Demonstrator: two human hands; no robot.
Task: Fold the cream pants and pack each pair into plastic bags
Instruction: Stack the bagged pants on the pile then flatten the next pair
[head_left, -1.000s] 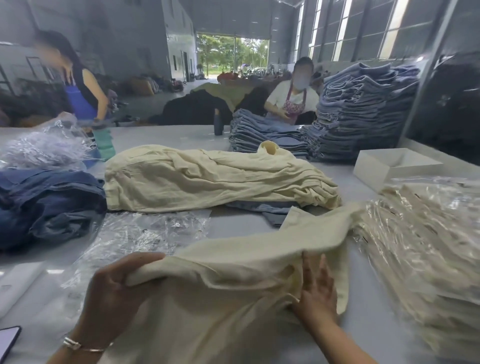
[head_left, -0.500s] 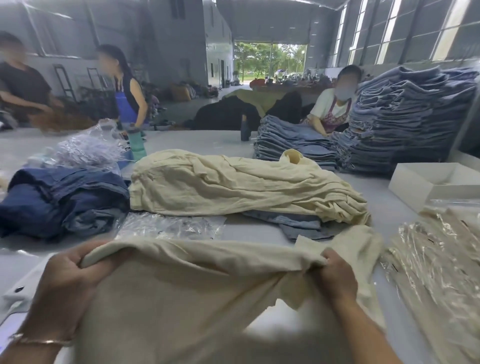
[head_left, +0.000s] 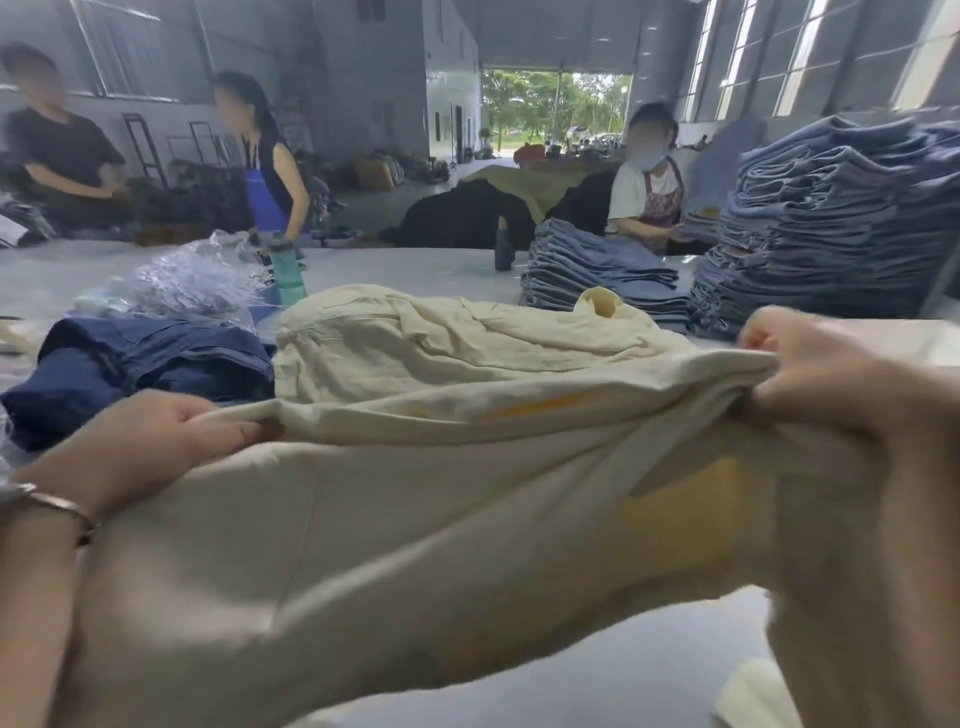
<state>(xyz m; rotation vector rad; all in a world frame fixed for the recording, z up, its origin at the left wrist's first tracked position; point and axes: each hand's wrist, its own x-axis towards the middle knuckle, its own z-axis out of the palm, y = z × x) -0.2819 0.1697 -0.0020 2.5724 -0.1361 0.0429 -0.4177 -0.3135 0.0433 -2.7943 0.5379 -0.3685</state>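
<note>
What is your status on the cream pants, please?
Both hands, left and right, gripping cream pants, lifted and stretched. Not folded, not bagged. Nothing blocking.

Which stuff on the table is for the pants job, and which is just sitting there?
For the job:
- cream pants, held up by the left hand and right hand
- pile of cream pants waiting behind
- clear plastic bags

Just lying about:
- dark blue clothes
- stacks of folded jeans
- green bottle
- dark bottle
</note>
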